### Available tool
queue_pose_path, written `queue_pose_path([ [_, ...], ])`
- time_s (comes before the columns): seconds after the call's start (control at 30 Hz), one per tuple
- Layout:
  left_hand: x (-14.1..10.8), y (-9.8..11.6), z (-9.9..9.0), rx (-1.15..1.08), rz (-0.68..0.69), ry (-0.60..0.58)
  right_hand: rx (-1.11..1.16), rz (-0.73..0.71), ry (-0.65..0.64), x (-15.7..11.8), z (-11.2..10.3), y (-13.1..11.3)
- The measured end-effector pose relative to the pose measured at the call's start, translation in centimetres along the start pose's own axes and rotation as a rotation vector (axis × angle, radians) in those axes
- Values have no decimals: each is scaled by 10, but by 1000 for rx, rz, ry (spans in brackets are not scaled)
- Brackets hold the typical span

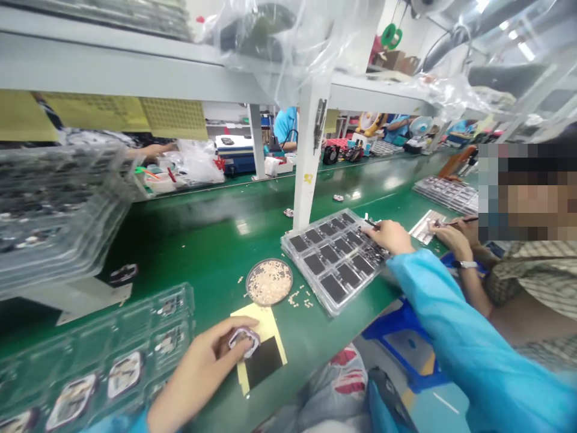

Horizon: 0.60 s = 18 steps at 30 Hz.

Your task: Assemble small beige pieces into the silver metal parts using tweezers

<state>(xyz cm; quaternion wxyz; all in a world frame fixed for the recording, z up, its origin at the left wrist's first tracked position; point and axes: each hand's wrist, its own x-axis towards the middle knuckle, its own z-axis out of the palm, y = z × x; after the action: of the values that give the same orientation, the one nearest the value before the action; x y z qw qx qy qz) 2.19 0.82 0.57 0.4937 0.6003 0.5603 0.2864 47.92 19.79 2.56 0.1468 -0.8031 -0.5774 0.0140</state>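
My left hand [207,355] is closed round a small rounded-square device housing [244,343] with a purple rim and a pale inner side. It holds the housing over a yellow sheet [253,313] that has a black square [264,362] on it. My right hand [391,237], in a blue sleeve, reaches to the far right side of a clear tray [331,305] filled with black square screens [332,287]. Its fingers pinch a thin dark tool [372,224], whose exact kind I cannot make out. Small parts lie in the tray under that hand.
A round dish [269,282] of small beige pieces stands between my hands, with loose pieces beside it. Front left lies a clear tray [187,294] of housings, with stacked trays [58,204] behind. A white post [306,162] rises mid-bench. A co-worker's hands [455,240] work at right.
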Motion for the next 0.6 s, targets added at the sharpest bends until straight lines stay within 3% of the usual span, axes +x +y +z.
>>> queue_pose_path([
  [0.17,3,6,-2,-18,26,26,98,-29,20,7,7,1],
  [0.4,-1,33,-11,217,-2,-14,352,-137,103,-1,10,12],
  [0.6,7,46,10,-41,-2,-31,522,-184,121,-17,5,2],
])
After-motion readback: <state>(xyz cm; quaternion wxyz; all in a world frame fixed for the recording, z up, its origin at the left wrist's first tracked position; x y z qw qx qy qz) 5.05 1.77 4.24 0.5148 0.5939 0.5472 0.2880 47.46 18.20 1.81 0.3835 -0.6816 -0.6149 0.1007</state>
